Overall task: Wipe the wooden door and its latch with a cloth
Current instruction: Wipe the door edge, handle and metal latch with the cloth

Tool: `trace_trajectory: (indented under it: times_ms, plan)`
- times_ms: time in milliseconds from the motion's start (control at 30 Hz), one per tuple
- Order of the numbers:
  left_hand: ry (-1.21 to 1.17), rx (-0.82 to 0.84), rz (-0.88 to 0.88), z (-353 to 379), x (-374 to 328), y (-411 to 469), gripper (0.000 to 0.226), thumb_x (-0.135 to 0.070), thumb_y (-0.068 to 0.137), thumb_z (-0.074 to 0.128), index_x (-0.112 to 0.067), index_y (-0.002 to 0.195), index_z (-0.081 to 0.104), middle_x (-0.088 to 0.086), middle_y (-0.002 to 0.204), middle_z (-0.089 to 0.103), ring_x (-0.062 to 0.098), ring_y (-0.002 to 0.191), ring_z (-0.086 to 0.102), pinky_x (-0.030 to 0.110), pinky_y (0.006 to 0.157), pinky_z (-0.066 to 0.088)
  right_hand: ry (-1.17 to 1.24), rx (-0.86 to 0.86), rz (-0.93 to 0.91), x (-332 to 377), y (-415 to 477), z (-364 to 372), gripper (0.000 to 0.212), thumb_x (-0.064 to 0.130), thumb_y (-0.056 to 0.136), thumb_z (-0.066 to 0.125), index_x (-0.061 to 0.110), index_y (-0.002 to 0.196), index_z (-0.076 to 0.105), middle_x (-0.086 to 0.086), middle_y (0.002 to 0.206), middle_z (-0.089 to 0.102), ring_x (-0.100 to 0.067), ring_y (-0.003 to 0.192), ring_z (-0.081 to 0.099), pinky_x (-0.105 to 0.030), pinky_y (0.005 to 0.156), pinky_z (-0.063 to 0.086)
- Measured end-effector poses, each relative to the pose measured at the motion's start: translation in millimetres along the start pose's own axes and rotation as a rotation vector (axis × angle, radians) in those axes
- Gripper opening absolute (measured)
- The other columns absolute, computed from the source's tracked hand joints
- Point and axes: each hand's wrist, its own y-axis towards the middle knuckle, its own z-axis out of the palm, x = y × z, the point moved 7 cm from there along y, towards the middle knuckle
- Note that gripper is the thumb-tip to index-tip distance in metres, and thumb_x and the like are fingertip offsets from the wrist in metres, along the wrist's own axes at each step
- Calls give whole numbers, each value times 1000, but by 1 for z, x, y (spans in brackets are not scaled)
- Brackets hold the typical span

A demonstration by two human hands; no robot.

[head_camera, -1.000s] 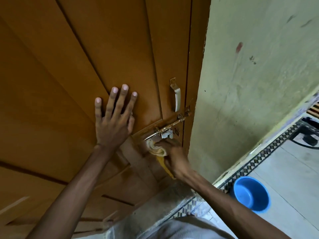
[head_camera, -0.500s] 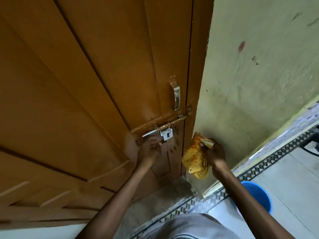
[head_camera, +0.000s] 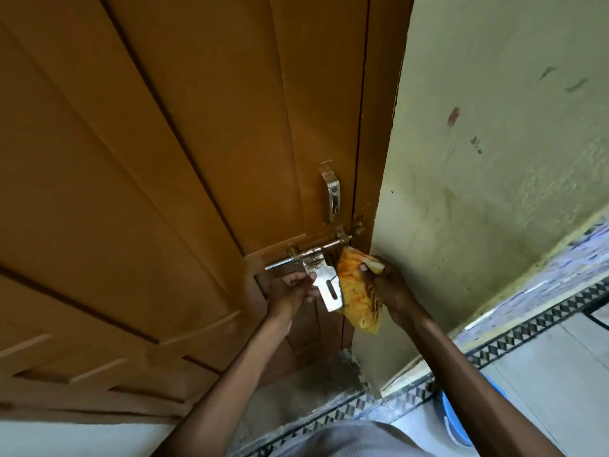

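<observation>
The left hand (head_camera: 293, 288) has left the door (head_camera: 164, 159), now seemingly pinching the hasp (head_camera: 324, 285) out while the right hand (head_camera: 392, 288), gripping the cloth (head_camera: 357, 291), closes in to wipe it.

I see the wooden door (head_camera: 164, 159) painted in a warm orange-brown, smooth with a soft satin shine on its panels. The latch (head_camera: 313, 253) is metal, bright on the flat hasp plate but stained and dull around the bolt. The pull handle (head_camera: 332, 196) is polished metal, quite glossy. The cloth (head_camera: 357, 291) is soft yellow-orange fabric, matt and crumpled. The wall (head_camera: 494, 192) is pale green plaster, matt, a little rough and with marks. The floor (head_camera: 553, 374) has smooth light tiles, and the blue basin (head_camera: 454, 427) looks like glossy plastic.
</observation>
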Motion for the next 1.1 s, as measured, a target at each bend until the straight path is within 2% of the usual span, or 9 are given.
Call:
trace_trajectory:
  times_ms: [200,267,367,467,533,667,900,967,1100]
  plan:
    - [31,-51,4,-3,-12,-11,20,-6,94,70,-3,76,64,-3,50,67,-1,39,57,13,42,45,124,265,308,-7,16,43,46,39,94,60,9,128,59,-17,115,71,-34,102,70,-43,90,57]
    - [243,-191,107,-10,-25,-16,24,-13,88,80,-5,72,64,0,57,66,0,44,56,18,48,44,171,345,324,-5,13,48,44,42,96,55,12,128,59,-18,119,69,-35,106,69,-45,94,55]
    - [823,-471,460,-22,-60,-35,16,-26,85,81,-15,90,71,-1,90,68,12,79,62,25,65,48,38,408,104,3,-2,44,30,33,103,42,18,122,60,-11,112,72,-16,90,74,-29,80,60]
    - [1185,-454,736,-19,-70,-40,25,-22,90,76,-17,114,71,5,115,67,27,107,61,42,89,54,-178,405,-269,8,-26,28,38,19,106,39,27,143,44,0,148,48,-5,126,55,-25,104,47]
    - [1236,-409,741,-21,-71,-35,24,-16,87,78,-14,111,74,7,113,70,29,105,65,43,84,58,-272,428,-388,3,-30,26,55,9,105,42,28,153,26,9,158,32,-6,142,36,-35,116,35]
    - [1245,-374,664,-24,-77,-23,10,-15,86,77,-14,96,75,4,103,67,24,101,64,40,69,59,-242,439,-454,16,-33,41,75,6,94,61,25,155,20,15,161,23,-2,147,23,-24,117,29]
    - [1324,-414,663,-15,-84,-23,9,-13,86,70,-8,94,70,11,99,65,32,98,59,42,73,54,-152,475,-449,22,-32,46,56,-6,100,45,16,151,33,7,157,35,-10,143,35,-24,111,37]
    - [1360,-426,640,-15,-83,-21,13,-12,80,77,-9,91,69,10,96,65,32,94,60,41,70,53,-38,510,-376,23,-30,46,46,-2,101,47,12,144,44,3,147,49,-11,133,50,-20,101,46]
    - [1386,-427,619,-16,-79,-18,30,-10,70,84,-9,96,69,10,101,66,33,98,60,42,76,53,265,524,362,4,-3,61,37,21,74,77,8,107,67,-9,91,77,-22,78,74,-35,77,61]
